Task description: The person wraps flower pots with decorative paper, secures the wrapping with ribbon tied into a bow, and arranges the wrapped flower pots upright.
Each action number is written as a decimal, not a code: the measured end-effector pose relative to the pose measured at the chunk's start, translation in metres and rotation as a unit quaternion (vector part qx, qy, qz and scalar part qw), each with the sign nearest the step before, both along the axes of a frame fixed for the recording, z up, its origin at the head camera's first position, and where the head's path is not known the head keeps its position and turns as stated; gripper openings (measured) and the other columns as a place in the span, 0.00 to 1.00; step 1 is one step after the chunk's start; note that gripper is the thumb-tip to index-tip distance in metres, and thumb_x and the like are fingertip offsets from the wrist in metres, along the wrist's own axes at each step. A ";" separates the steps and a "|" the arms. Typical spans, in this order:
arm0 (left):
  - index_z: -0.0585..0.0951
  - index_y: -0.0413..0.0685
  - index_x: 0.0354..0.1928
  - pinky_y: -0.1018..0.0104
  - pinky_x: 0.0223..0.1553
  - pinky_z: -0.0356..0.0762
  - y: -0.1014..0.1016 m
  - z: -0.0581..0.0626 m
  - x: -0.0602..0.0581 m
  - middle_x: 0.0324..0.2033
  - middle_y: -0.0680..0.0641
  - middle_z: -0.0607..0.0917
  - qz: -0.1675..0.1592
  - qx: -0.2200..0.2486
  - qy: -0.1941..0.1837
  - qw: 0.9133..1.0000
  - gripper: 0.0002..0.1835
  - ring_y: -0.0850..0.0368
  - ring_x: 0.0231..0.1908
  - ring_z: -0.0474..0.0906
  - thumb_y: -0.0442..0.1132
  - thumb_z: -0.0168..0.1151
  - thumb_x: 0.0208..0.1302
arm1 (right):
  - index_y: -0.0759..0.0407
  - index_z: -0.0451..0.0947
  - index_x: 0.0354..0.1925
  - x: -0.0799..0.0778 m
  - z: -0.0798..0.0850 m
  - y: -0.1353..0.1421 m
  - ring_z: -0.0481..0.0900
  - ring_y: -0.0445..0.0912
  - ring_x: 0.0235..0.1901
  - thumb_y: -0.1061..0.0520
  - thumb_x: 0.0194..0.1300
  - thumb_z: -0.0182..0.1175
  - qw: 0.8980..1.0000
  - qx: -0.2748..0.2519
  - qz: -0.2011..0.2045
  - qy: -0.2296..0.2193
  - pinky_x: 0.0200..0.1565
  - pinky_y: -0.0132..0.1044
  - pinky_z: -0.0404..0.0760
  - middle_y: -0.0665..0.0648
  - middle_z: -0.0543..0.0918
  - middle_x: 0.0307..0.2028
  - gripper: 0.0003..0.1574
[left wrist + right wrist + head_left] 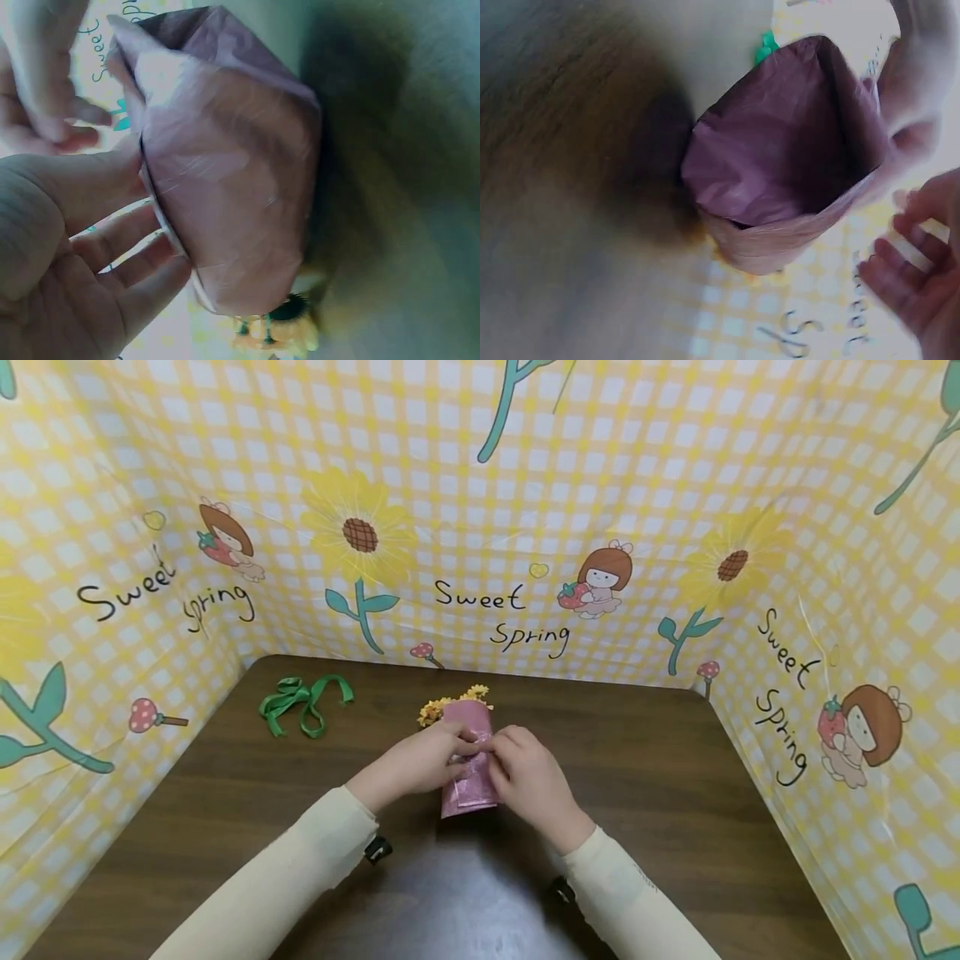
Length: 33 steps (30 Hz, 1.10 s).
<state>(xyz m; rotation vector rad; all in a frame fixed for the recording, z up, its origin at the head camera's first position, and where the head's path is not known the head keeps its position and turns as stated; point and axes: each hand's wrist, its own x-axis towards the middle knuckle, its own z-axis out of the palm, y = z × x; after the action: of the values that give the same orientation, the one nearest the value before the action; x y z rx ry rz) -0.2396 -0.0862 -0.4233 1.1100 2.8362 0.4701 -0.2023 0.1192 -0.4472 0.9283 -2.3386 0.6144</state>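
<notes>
Pink wrapping paper (471,787), rolled into a tube around yellow artificial flowers (432,710), is held just above the table. My left hand (435,756) pinches the paper's overlapping edge, thumb on one side and fingers on the other, as the left wrist view shows. Close by on the right is my right hand (528,777); in the right wrist view its loosely bent fingers (900,270) stand apart from the paper. That view looks into the tube's open near end (780,142). The flower heads (281,334) stick out at the far end; their stems are mostly hidden inside the wrap.
A loose green ribbon (303,700) lies in loops at the back left of the dark wooden table (637,760). A yellow checked cloth (465,518) with printed flowers stands as a wall behind the table and along both sides.
</notes>
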 end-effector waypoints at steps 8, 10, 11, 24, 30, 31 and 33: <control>0.82 0.43 0.61 0.49 0.68 0.71 -0.009 -0.014 0.002 0.62 0.44 0.82 0.016 0.074 -0.030 0.997 0.21 0.46 0.67 0.74 0.39 0.68 0.69 | 0.55 0.86 0.42 -0.014 -0.021 0.004 0.83 0.47 0.45 0.57 0.66 0.70 0.964 -0.110 -0.032 -0.241 0.51 0.48 0.84 0.51 0.82 0.45 0.06; 0.83 0.44 0.60 0.48 0.67 0.71 -0.012 -0.018 0.002 0.62 0.45 0.82 0.021 0.098 -0.031 0.995 0.20 0.47 0.66 0.74 0.39 0.69 0.68 | 0.55 0.86 0.41 -0.015 -0.023 0.004 0.83 0.49 0.45 0.58 0.64 0.71 0.958 -0.134 -0.027 -0.252 0.51 0.48 0.84 0.52 0.82 0.44 0.06; 0.83 0.45 0.59 0.48 0.66 0.72 -0.014 -0.020 0.002 0.63 0.45 0.82 0.020 0.112 -0.032 0.993 0.19 0.47 0.66 0.75 0.39 0.68 0.68 | 0.56 0.86 0.41 -0.015 -0.023 0.004 0.84 0.50 0.45 0.59 0.64 0.72 0.956 -0.142 -0.023 -0.256 0.51 0.48 0.85 0.52 0.82 0.44 0.07; 0.88 0.45 0.53 0.50 0.64 0.75 -0.019 -0.021 0.030 0.61 0.47 0.84 0.011 0.162 -0.019 0.986 0.13 0.48 0.64 0.78 0.32 0.65 0.69 | 0.52 0.86 0.36 0.010 -0.015 0.000 0.83 0.46 0.42 0.59 0.63 0.73 0.941 -0.151 -0.011 -0.303 0.46 0.43 0.86 0.49 0.80 0.41 0.04; 0.88 0.42 0.52 0.49 0.63 0.75 -0.017 -0.017 0.042 0.59 0.45 0.85 0.006 0.145 -0.007 0.989 0.13 0.46 0.62 0.79 0.30 0.66 0.67 | 0.51 0.85 0.40 0.022 -0.010 -0.003 0.80 0.44 0.47 0.55 0.64 0.72 0.974 -0.044 -0.022 -0.222 0.52 0.42 0.82 0.49 0.81 0.45 0.06; 0.88 0.42 0.51 0.48 0.63 0.75 -0.017 -0.017 0.043 0.59 0.45 0.85 0.007 0.145 -0.002 0.989 0.13 0.45 0.62 0.79 0.30 0.67 0.66 | 0.52 0.85 0.42 0.023 -0.010 -0.004 0.79 0.45 0.49 0.56 0.64 0.71 0.980 -0.027 -0.016 -0.197 0.54 0.42 0.81 0.50 0.81 0.47 0.07; 0.89 0.43 0.50 0.49 0.62 0.76 -0.017 -0.018 0.043 0.58 0.45 0.85 0.018 0.159 -0.009 0.987 0.12 0.47 0.61 0.80 0.30 0.67 0.66 | 0.54 0.85 0.46 0.022 -0.011 -0.004 0.78 0.45 0.53 0.57 0.65 0.70 0.988 -0.005 0.003 -0.155 0.57 0.42 0.80 0.51 0.82 0.50 0.10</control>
<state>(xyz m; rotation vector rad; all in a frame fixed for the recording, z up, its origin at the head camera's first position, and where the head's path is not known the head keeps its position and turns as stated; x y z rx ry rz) -0.1967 -0.1031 -0.4410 1.0890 2.8363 0.9595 -0.1800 0.1151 -0.4584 0.8870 -2.6027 0.8231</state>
